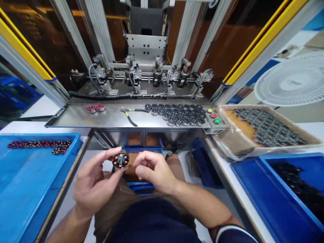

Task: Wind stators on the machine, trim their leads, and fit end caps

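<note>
Head view: left grip (95, 180) pinching copper-wound part (120, 160); right grip (156, 171) curled nearby, contents unclear.

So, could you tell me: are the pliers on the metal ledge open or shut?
Open: the pliers lie on the metal ledge with their two handles spread well apart. The jaws are too small to judge.

We are seeing copper patches ringing a dark round metal part (120, 160), yellow-and-black banding slim metal pliers (138, 110), blue colouring the left rectangular plastic tray (27, 182).
</note>
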A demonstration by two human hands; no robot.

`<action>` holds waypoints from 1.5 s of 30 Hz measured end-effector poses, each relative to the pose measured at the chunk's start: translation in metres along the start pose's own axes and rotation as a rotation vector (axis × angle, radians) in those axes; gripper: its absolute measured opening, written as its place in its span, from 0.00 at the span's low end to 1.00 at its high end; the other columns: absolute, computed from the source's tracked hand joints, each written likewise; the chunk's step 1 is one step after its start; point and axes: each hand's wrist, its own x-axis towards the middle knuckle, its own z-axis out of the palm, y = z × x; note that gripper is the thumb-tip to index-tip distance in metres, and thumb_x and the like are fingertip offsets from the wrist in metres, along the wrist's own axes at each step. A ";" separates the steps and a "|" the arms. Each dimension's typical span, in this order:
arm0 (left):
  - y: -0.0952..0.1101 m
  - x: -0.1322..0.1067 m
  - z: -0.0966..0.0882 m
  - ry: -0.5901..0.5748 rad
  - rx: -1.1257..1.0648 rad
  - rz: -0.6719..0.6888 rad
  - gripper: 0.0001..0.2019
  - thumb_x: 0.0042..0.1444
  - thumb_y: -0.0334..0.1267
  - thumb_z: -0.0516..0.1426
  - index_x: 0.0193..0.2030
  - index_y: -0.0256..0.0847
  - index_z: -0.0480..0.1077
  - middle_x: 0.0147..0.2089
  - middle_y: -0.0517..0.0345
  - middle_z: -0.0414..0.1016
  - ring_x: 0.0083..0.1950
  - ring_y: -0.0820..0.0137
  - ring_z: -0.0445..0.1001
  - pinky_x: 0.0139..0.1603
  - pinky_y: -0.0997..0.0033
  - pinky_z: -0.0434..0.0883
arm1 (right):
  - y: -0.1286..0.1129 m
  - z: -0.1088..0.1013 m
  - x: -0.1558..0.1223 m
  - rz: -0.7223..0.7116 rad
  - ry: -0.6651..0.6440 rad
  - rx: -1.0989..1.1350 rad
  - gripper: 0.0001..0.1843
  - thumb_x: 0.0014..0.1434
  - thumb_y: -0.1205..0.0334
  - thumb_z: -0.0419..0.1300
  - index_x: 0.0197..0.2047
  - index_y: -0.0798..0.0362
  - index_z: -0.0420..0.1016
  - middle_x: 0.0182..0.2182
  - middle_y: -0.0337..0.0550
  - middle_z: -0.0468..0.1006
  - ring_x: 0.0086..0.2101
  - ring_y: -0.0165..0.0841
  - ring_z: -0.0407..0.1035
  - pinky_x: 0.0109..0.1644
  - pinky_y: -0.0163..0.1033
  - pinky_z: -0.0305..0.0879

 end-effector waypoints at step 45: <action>0.023 -0.004 0.008 -0.185 -0.479 -0.331 0.36 0.46 0.17 0.64 0.60 0.51 0.64 0.51 0.57 0.80 0.53 0.69 0.79 0.49 0.76 0.78 | -0.012 -0.040 -0.024 0.219 -0.268 -0.228 0.17 0.48 0.52 0.72 0.29 0.57 0.75 0.20 0.35 0.72 0.21 0.23 0.64 0.23 0.29 0.59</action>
